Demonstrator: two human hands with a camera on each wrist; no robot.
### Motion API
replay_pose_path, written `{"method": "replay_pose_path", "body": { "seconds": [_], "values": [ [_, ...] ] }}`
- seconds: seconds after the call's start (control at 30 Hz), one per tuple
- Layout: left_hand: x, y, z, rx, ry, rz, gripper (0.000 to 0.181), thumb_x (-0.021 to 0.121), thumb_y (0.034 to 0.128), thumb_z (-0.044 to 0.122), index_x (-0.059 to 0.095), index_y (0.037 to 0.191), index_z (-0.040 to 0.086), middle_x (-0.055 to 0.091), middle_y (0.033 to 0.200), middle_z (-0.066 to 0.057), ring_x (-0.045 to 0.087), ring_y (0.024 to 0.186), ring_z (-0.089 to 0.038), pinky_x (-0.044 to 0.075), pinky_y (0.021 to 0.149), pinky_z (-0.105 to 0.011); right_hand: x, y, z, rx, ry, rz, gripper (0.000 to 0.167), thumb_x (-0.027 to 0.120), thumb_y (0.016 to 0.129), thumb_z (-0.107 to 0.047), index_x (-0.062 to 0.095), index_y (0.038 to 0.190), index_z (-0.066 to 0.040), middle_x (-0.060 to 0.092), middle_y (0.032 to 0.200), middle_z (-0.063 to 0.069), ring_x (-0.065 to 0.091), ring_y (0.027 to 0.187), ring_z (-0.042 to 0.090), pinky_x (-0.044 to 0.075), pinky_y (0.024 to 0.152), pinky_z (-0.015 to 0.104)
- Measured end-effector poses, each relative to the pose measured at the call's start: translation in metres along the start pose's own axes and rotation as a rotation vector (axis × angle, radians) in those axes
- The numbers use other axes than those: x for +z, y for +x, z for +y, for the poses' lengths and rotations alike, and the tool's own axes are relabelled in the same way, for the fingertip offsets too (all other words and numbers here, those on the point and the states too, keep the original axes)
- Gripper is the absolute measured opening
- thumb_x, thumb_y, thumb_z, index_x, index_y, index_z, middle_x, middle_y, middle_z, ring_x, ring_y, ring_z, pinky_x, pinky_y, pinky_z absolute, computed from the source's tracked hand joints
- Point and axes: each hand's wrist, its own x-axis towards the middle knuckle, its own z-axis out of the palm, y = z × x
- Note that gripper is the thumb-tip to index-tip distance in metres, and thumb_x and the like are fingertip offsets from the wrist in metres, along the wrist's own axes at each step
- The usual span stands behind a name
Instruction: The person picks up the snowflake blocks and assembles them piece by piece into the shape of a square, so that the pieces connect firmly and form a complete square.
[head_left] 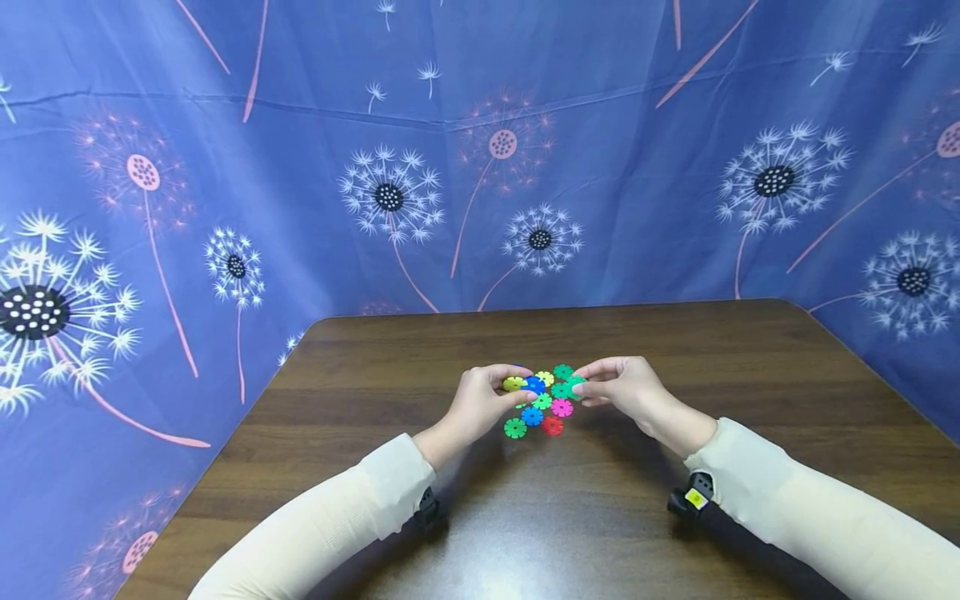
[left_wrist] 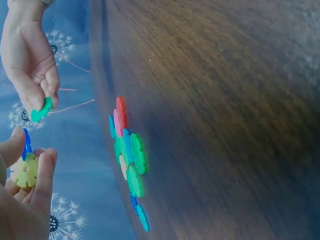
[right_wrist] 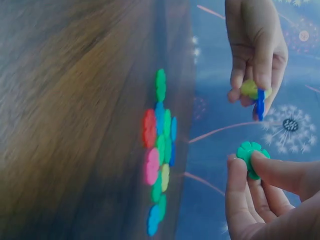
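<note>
My left hand (head_left: 478, 407) is raised above the table and holds a yellow notched plastic disc (left_wrist: 25, 172) together with a blue one (left_wrist: 26, 144). The two discs stand at about a right angle and look slotted into each other. To the right, my right hand (head_left: 637, 393) pinches a green notched disc (right_wrist: 251, 156) between thumb and fingers. A small gap separates this green disc from the blue one. Below both hands, loose discs lie on the table, among them a pink disc (head_left: 562, 407), a red disc (head_left: 552, 426) and a green disc (left_wrist: 139, 154).
The brown wooden table (head_left: 360, 383) spreads around the discs. Behind it hangs a blue cloth (head_left: 637, 208) printed with dandelions. A dark device (head_left: 692, 497) with a yellow tag is strapped at the right wrist, and another (head_left: 428, 505) at the left.
</note>
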Motion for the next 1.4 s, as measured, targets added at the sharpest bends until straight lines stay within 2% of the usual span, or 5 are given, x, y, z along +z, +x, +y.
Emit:
{"method": "replay_pose_path", "body": {
  "seconds": [0.27,0.47,0.77,0.97,1.4],
  "values": [
    [0.0,0.0,0.002,-0.016,-0.009,-0.003,0.03,0.079,0.0799,0.02,0.074,0.107,0.01,0.075,0.091,-0.006,0.057,0.058,-0.004,0.051,0.054,-0.019,0.009,-0.007,-0.01,-0.007,0.044,0.016,0.035,0.07,0.084,0.002,0.06,0.114,0.018,0.074,0.096,0.009,0.07,0.07,0.008,0.058,0.079,0.038],
    [0.0,-0.001,0.003,0.004,0.007,0.012,0.029,0.08,0.0793,0.02,0.074,0.106,0.009,0.076,0.09,-0.006,0.055,0.058,-0.002,0.048,0.053,-0.017,0.014,-0.01,-0.012,-0.012,0.058,0.024,0.034,0.072,0.083,-0.001,0.062,0.111,0.015,0.074,0.099,0.011,0.072,0.074,0.012,0.059,0.077,0.035],
    [0.001,-0.003,0.007,0.018,-0.026,0.015,0.029,0.08,0.0792,0.019,0.074,0.105,0.006,0.075,0.087,-0.008,0.055,0.059,-0.002,0.048,0.052,-0.017,0.02,-0.011,-0.014,-0.032,0.063,0.025,0.032,0.073,0.083,-0.002,0.064,0.109,0.014,0.075,0.095,0.006,0.072,0.075,0.013,0.058,0.081,0.039],
    [0.002,-0.003,0.008,0.033,-0.016,0.023,0.029,0.08,0.0796,0.019,0.074,0.105,0.006,0.075,0.088,-0.009,0.054,0.059,-0.002,0.048,0.052,-0.017,0.022,-0.011,-0.015,-0.021,0.05,0.033,0.03,0.074,0.083,-0.006,0.065,0.107,0.011,0.075,0.089,0.003,0.073,0.079,0.017,0.058,0.081,0.037],
    [0.004,-0.002,0.011,0.01,-0.019,0.046,0.028,0.079,0.0796,0.017,0.074,0.104,0.006,0.075,0.088,-0.007,0.05,0.058,-0.003,0.044,0.052,-0.016,0.027,-0.011,-0.014,0.007,0.045,0.077,0.028,0.077,0.081,-0.008,0.069,0.103,0.006,0.074,0.082,-0.001,0.073,0.079,0.017,0.057,0.08,0.029]
  ]
}}
